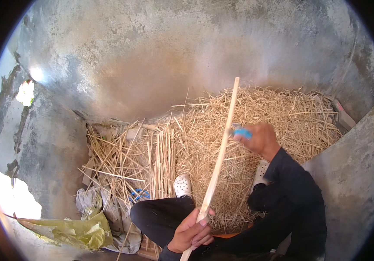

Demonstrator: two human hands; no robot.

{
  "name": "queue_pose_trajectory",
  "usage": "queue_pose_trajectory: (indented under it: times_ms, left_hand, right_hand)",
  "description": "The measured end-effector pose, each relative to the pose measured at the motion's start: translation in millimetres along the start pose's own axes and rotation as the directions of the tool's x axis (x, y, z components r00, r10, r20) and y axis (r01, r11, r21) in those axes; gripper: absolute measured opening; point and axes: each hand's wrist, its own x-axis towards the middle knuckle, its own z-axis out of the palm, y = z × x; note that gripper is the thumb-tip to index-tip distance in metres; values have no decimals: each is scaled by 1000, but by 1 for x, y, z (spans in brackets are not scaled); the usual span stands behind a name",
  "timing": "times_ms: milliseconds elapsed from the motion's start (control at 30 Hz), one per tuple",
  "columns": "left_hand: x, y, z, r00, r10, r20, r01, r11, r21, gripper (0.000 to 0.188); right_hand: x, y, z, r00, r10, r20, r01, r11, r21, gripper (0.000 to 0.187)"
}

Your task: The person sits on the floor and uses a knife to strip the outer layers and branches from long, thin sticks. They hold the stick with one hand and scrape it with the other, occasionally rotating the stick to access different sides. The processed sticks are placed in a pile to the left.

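A long, pale wooden stick point(220, 162) slants up and away from my lap, its far end over the straw. Near its lower end, my left hand point(192, 232) is wrapped round it, thumb on top. My right hand point(260, 138) is closed on a small blue-handled tool point(242, 133), held against or just beside the stick's upper half. Motion blurs the tool, so its working end and exact kind do not show clearly.
Straw and shavings point(283, 117) cover the floor around my pale clogs point(182, 186). Thin sticks point(163, 161) lie in a bundle to the left, beside a loose heap. A yellowish plastic sheet point(87, 230) lies at the lower left. Concrete walls point(161, 56) enclose the space.
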Motion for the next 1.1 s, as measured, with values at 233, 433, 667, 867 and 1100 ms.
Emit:
queue_pose_trajectory:
  times_ms: [233,433,667,867,1100]
  left_hand:
    - [6,-2,-2,998,-28,60,33,997,-74,26]
    - [4,-1,-4,1000,-15,25,14,1000,14,26]
    - [5,5,11,993,81,-89,-46,938,342,25]
    - [-2,-8,16,995,-32,-99,63,943,326,24]
    - [0,3,7,975,159,-157,-3,712,702,43]
  right_hand:
    - [-23,-25,3,961,-272,50,273,962,5,60]
    - [-20,-30,-3,982,-168,87,169,986,0,67]
    - [-21,-29,8,954,-295,-46,294,955,-26,66]
    - [4,34,-4,935,342,99,-343,939,-5,55]
    - [-16,-24,4,980,-187,71,193,977,-90,64]
